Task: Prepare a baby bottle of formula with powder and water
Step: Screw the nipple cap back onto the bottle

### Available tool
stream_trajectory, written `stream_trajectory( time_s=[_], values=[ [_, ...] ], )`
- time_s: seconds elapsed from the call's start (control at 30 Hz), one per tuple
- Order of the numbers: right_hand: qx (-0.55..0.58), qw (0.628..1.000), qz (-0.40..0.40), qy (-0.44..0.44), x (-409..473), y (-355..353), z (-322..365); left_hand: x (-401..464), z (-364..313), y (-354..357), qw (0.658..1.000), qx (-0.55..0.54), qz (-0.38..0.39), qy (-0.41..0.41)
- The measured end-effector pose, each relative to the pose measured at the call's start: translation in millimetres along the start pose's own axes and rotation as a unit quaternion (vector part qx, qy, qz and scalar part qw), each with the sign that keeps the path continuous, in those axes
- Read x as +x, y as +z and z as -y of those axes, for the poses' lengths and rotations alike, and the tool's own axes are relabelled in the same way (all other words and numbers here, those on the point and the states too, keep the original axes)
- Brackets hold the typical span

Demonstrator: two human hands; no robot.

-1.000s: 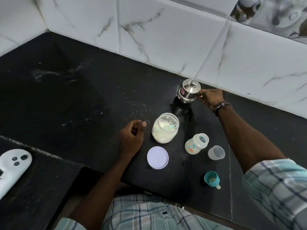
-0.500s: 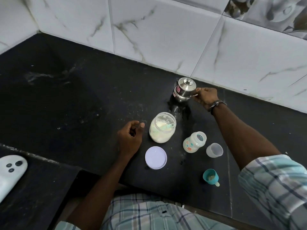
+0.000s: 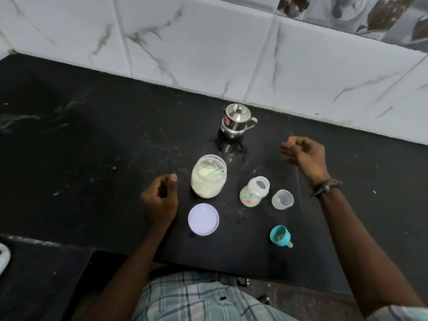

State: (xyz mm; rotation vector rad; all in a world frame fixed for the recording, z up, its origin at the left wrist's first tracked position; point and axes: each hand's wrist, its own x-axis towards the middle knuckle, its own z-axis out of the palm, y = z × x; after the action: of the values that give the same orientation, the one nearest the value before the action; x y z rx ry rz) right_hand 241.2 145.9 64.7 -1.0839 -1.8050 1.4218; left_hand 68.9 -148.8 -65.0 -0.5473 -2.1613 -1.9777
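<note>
An open baby bottle [image 3: 254, 191] with coloured prints stands on the black counter [image 3: 92, 158]. Left of it is an open jar of formula powder [image 3: 208, 176] with a teal scoop inside. The jar's white lid [image 3: 203, 219] lies in front of it. A steel kettle [image 3: 236, 121] with its lid on stands near the wall. My right hand [image 3: 303, 155] hovers right of the kettle, fingers loosely curled, holding nothing. My left hand [image 3: 161, 200] rests on the counter left of the jar, loosely curled and empty.
A clear bottle cap [image 3: 282, 199] stands right of the bottle. A teal collar with the teat [image 3: 280, 236] lies nearer the counter's front edge. A white object [image 3: 3, 256] shows at the far left edge. Marble wall tiles [image 3: 208, 49] bound the back.
My right hand has let go of the kettle's handle and drawn back to the right and toward me. The kettle stays by the wall. My left hand has hardly moved.
</note>
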Motion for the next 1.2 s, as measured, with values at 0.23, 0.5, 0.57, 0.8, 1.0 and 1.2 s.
stream_trajectory(
  time_s=[0.23,0.5,0.57,0.8,1.0,1.2],
  values=[
    [-0.142,0.990,-0.021,-0.004,-77.0,-43.3,-44.0,-14.4,-17.7,-2.1,0.997,0.029,0.012,0.071],
    [-0.209,0.977,0.014,0.034,-143.2,-47.8,-60.4,-38.3,-67.7,14.9,0.983,-0.007,0.109,0.146],
    [-0.235,0.970,0.053,0.041,-154.0,-45.9,-66.0,-44.5,-73.3,22.4,0.977,-0.034,0.149,0.146],
    [-0.327,0.936,0.122,0.039,-166.3,-34.9,-80.1,-64.8,-76.4,49.2,0.954,-0.097,0.266,0.094],
    [-0.285,0.955,0.084,0.027,-168.4,-30.6,-71.9,-69.3,-80.0,68.6,0.949,-0.065,0.298,0.077],
    [-0.211,0.975,0.044,-0.048,-160.7,-18.9,-40.9,-69.4,-83.8,91.4,0.938,0.004,0.345,0.037]
  ],
)
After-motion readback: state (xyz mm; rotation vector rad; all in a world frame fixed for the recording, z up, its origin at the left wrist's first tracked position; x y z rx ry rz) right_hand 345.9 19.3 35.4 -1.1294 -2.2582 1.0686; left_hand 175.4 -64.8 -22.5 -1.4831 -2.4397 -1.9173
